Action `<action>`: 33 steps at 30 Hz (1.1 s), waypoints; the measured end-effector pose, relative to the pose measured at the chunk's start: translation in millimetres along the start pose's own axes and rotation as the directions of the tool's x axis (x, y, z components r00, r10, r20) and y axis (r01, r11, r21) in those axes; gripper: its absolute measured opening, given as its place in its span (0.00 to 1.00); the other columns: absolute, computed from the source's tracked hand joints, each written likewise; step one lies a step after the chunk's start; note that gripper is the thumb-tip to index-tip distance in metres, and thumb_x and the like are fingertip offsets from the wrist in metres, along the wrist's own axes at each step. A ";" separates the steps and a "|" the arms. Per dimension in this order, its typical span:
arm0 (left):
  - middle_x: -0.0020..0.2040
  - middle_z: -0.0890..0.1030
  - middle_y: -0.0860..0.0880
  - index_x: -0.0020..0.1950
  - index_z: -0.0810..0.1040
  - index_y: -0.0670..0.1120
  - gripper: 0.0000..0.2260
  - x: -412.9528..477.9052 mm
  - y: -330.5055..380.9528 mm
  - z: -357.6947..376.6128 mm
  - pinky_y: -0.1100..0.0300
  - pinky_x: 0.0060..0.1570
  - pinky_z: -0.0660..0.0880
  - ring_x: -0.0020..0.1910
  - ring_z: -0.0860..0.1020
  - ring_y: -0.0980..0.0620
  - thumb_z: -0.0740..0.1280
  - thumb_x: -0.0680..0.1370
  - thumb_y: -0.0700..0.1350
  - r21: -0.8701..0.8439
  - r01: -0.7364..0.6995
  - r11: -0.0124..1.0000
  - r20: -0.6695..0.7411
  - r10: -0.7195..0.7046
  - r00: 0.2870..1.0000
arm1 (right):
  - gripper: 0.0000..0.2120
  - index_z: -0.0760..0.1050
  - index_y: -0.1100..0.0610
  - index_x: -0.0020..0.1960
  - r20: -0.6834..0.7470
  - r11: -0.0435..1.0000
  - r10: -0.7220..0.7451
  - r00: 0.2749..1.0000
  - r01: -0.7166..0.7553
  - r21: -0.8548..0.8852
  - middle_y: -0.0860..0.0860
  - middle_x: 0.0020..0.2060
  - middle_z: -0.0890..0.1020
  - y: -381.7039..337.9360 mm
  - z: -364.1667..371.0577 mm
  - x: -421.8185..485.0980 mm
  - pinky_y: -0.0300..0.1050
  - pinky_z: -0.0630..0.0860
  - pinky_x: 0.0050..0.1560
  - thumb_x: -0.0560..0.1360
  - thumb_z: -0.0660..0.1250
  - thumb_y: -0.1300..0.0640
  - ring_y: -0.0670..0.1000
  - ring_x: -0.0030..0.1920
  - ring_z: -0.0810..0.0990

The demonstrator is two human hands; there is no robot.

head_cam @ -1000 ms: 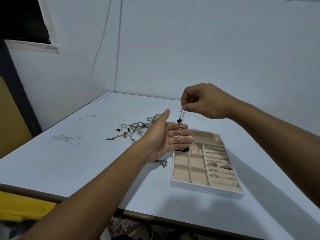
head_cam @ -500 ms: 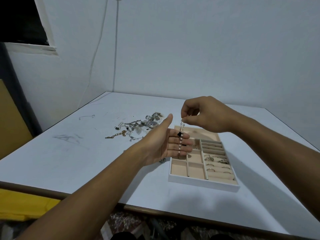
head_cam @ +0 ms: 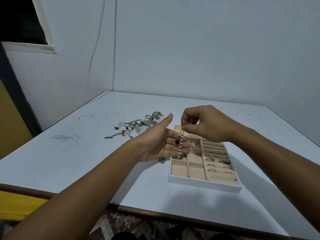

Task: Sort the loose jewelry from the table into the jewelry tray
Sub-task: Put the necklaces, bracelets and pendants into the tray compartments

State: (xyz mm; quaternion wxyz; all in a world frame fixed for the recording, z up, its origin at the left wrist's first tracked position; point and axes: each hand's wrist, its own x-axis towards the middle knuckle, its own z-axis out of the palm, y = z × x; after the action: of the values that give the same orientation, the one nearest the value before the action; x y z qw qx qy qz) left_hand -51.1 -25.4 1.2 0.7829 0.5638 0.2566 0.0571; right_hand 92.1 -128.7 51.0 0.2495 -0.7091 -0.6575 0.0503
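Bracelet of pearls (head_cam: pixel 180 146), in the head view, hangs from the right hand's (head_cam: pixel 206 125) pinching fingers and lies across the left hand's (head_cam: pixel 160 143) flat, straight fingers, above the jewelry tray (head_cam: pixel 204 185). Lower it slowly, so it coils inside one empty compartment.

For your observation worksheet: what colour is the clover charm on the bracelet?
Black clover charm on the bracelet; head view shows it best.
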 end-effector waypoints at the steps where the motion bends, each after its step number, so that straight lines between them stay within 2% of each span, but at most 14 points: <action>1: 0.54 0.82 0.37 0.55 0.78 0.37 0.34 -0.8 0.9 -0.6 0.56 0.47 0.81 0.55 0.81 0.40 0.52 0.78 0.67 0.009 0.004 1.000 -0.002 -0.004 1.000 | 0.03 0.79 0.51 0.41 0.003 1.000 0.001 1.000 -0.001 0.002 0.45 0.36 0.82 0.1 1.1 -0.3 0.40 0.75 0.44 0.73 0.70 0.58 0.43 0.39 0.78; 7: 0.56 0.81 0.34 0.58 0.77 0.33 0.30 -5.5 6.4 -1.7 0.52 0.55 0.79 0.57 0.80 0.37 0.57 0.79 0.61 0.060 0.034 0.998 -0.004 -0.034 0.999 | 0.03 0.79 0.51 0.42 0.031 1.000 0.015 0.999 -0.015 0.005 0.46 0.36 0.83 1.6 7.2 -3.3 0.42 0.76 0.44 0.73 0.68 0.58 0.45 0.39 0.80; 11: 0.56 0.81 0.35 0.59 0.76 0.33 0.30 -7.8 8.5 -2.6 0.55 0.53 0.80 0.52 0.82 0.41 0.57 0.80 0.61 0.097 0.040 0.995 -0.025 -0.038 0.999 | 0.04 0.78 0.49 0.41 0.021 1.000 0.025 0.999 -0.025 -0.001 0.45 0.37 0.82 4.4 7.4 -5.9 0.41 0.76 0.44 0.73 0.68 0.58 0.44 0.40 0.80; 14: 0.56 0.81 0.35 0.61 0.76 0.33 0.30 -9.4 9.7 -2.8 0.54 0.55 0.79 0.57 0.81 0.40 0.57 0.80 0.60 0.117 0.047 0.992 -0.022 -0.045 0.999 | 0.04 0.79 0.49 0.42 0.010 1.000 0.028 1.000 -0.028 -0.011 0.45 0.38 0.83 6.9 7.7 -6.0 0.42 0.76 0.44 0.73 0.69 0.57 0.44 0.41 0.80; 17: 0.55 0.82 0.35 0.59 0.77 0.34 0.27 -12.3 10.7 -4.1 0.54 0.57 0.78 0.57 0.81 0.40 0.59 0.80 0.58 0.143 0.036 0.989 -0.027 -0.033 0.999 | 0.03 0.79 0.50 0.43 0.004 0.999 0.042 0.999 -0.042 -0.004 0.44 0.38 0.82 9.0 9.0 -4.7 0.39 0.75 0.43 0.73 0.69 0.58 0.43 0.40 0.80; 20: 0.53 0.83 0.37 0.56 0.78 0.36 0.19 -15.9 11.9 -11.8 0.51 0.59 0.77 0.55 0.82 0.41 0.61 0.81 0.52 0.193 -0.013 0.981 -0.079 0.029 0.996 | 0.04 0.79 0.50 0.42 0.008 0.998 0.070 0.998 -0.070 0.000 0.43 0.36 0.81 11.0 11.2 -0.8 0.38 0.74 0.41 0.73 0.69 0.58 0.44 0.39 0.79; 23: 0.50 0.84 0.41 0.54 0.79 0.38 0.13 -21.1 15.0 -24.9 0.48 0.60 0.76 0.50 0.82 0.44 0.62 0.81 0.47 0.299 -0.082 0.951 -0.147 0.131 0.980 | 0.03 0.79 0.51 0.43 0.034 0.995 0.094 0.995 -0.095 0.005 0.42 0.35 0.81 12.5 15.2 6.7 0.41 0.77 0.41 0.73 0.69 0.58 0.48 0.38 0.81; 25: 0.48 0.83 0.42 0.54 0.79 0.36 0.12 -26.9 18.7 -34.7 0.48 0.59 0.77 0.47 0.81 0.45 0.62 0.81 0.44 0.336 -0.124 0.934 -0.174 0.191 0.966 | 0.02 0.79 0.51 0.44 0.058 0.995 0.096 0.994 -0.095 -0.012 0.42 0.38 0.82 12.7 19.1 13.7 0.40 0.77 0.42 0.73 0.69 0.57 0.48 0.39 0.82; 29: 0.51 0.83 0.41 0.53 0.81 0.38 0.10 -36.5 29.1 -57.2 0.50 0.56 0.77 0.49 0.81 0.46 0.62 0.80 0.42 0.429 -0.179 0.885 -0.229 0.298 0.927 | 0.02 0.79 0.52 0.45 0.108 0.995 0.090 0.990 -0.084 -0.056 0.42 0.41 0.81 11.4 29.0 29.0 0.35 0.74 0.42 0.73 0.70 0.56 0.46 0.44 0.81; 33: 0.52 0.84 0.43 0.52 0.81 0.39 0.09 -36.7 30.8 -76.3 0.48 0.56 0.77 0.47 0.82 0.48 0.63 0.80 0.42 0.496 -0.187 0.848 -0.280 0.360 0.890 | 0.01 0.79 0.51 0.45 0.159 0.994 0.089 0.983 -0.077 -0.084 0.39 0.39 0.79 5.8 39.1 42.0 0.40 0.76 0.44 0.73 0.70 0.56 0.47 0.44 0.81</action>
State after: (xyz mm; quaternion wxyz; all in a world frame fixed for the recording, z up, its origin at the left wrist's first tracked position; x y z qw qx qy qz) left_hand -112.2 36.9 23.9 0.5510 0.7421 0.3180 0.2112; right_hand 87.2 -77.3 25.4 0.1654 -0.7385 -0.6470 0.0928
